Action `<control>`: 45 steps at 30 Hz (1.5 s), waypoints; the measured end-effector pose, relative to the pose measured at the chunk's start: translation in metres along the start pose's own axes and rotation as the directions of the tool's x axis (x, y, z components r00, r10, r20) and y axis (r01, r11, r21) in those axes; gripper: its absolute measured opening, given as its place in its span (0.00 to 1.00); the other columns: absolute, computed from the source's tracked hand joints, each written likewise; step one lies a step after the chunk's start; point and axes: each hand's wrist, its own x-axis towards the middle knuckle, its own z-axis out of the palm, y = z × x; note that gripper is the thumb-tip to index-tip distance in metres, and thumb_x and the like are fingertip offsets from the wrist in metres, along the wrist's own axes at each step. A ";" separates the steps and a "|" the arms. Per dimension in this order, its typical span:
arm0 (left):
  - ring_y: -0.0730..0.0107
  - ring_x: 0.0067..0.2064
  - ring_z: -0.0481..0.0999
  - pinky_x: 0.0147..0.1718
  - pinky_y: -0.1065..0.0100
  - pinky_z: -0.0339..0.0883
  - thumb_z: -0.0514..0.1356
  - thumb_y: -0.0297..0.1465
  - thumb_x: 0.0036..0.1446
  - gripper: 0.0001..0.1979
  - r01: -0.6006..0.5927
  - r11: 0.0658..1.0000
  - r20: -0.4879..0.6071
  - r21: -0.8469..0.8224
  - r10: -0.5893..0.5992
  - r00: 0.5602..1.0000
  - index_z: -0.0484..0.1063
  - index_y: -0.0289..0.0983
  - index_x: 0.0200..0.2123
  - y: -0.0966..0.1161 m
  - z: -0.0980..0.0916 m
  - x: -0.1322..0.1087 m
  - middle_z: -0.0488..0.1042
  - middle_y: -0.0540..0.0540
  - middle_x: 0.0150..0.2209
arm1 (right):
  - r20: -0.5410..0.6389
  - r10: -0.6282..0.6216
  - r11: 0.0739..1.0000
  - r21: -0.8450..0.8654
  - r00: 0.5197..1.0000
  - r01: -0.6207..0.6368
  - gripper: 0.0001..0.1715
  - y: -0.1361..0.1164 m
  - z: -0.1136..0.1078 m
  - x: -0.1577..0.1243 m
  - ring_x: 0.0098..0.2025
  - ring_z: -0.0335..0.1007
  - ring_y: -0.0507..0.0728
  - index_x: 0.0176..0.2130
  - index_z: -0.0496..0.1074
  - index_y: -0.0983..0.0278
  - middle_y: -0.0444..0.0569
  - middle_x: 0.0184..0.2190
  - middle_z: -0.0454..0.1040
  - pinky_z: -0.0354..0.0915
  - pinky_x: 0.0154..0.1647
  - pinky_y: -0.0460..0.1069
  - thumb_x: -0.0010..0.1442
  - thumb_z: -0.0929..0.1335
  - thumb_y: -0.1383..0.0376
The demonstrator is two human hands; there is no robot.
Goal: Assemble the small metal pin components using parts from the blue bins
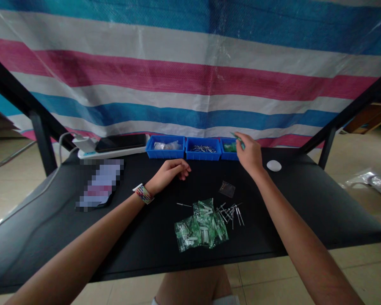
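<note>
My left hand (173, 171) rests on the black table in front of the bins, its fingers loosely curled together and nothing visible in them. My right hand (250, 153) is raised at the right-hand blue bin (229, 156), pinching a small green plastic bag (240, 140). More green bags lie inside that bin. Nearer me is a pile of filled green bags (203, 228) with silvery and white pieces showing through. Beside the pile lie several loose metal pop rivets (232, 213), and a single rivet (184, 205) lies to its left.
The middle blue bin (203, 155) holds metal rivets; the left blue bin (165, 153) holds clear bags. A small clear bag (227, 189) and a white oval object (274, 165) lie on the table (139, 250). Leftward are a power strip (114, 151) and phones. A striped sheet (190, 80) hangs behind.
</note>
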 end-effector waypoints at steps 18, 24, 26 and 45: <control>0.71 0.30 0.74 0.31 0.69 0.69 0.64 0.43 0.61 0.16 0.013 0.997 0.018 0.077 -0.014 1.000 0.78 0.34 0.35 0.002 0.003 0.002 0.77 0.45 0.31 | 0.121 -0.019 0.979 -0.201 0.992 0.043 0.22 -0.030 -0.014 -0.022 0.61 0.73 0.68 0.57 0.76 0.64 0.62 0.56 0.79 0.66 0.63 0.63 0.71 0.65 0.57; 0.70 0.30 0.75 0.30 0.69 0.69 0.65 0.43 0.60 0.16 0.008 0.994 0.029 0.113 -0.012 1.000 0.79 0.34 0.35 0.003 0.003 0.003 0.77 0.45 0.31 | 0.601 0.171 0.985 -0.090 0.781 -0.147 0.05 -0.044 -0.041 -0.057 0.32 0.74 0.56 0.34 0.78 0.59 0.45 0.31 0.79 0.66 0.32 0.49 0.55 0.76 0.62; 0.70 0.30 0.74 0.30 0.69 0.69 0.65 0.42 0.60 0.16 0.000 0.992 0.030 0.123 -0.004 1.000 0.79 0.34 0.35 0.005 0.004 0.003 0.77 0.45 0.30 | 0.685 0.176 0.980 -0.051 0.708 -0.194 0.09 -0.040 -0.038 -0.067 0.32 0.75 0.55 0.35 0.78 0.59 0.44 0.32 0.79 0.64 0.32 0.48 0.50 0.76 0.67; 0.73 0.28 0.76 0.27 0.71 0.69 0.65 0.42 0.62 0.16 -0.050 0.993 -0.048 0.104 0.055 0.997 0.72 0.36 0.43 0.000 0.009 0.004 0.76 0.48 0.35 | 0.610 0.144 0.334 0.711 0.779 -0.618 0.18 -0.071 0.055 -0.031 0.27 0.74 0.51 0.34 0.72 0.62 0.40 0.27 0.74 0.77 0.30 0.49 0.48 0.79 0.59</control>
